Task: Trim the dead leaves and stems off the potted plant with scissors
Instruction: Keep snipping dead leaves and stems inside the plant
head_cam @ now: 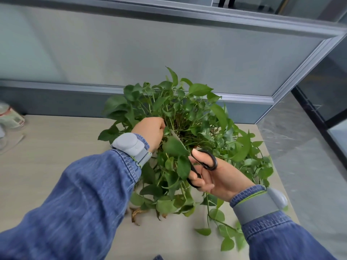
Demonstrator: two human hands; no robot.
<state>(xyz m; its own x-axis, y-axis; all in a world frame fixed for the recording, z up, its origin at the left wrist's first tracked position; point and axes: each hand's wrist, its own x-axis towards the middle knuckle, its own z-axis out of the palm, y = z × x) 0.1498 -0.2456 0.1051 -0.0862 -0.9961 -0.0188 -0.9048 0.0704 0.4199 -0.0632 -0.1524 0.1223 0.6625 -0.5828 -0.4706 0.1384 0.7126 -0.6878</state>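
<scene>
So the potted plant (187, 117) sits on the worktop (47, 166) right in front, with vines spilling over the near edge. The right hand (216, 177) has the scissors (203, 164) in its grip, thumb through one black loop and fingers curled round the other. The blades run up and away from that grip toward the middle of the plant, and they look roughly closed, though leaves cover most of them, so I can't say for sure.

The left hand (150, 132) is just up and left of the blade tip, its grip pinched into the stems near the crown, though whatever it's holding is buried in foliage.

My guess is the next cut lands right beside the left fingers. The brown leaves (136, 212) hang down on the near side, below the left forearm, nearer the left hand than the scissor grip.
</scene>
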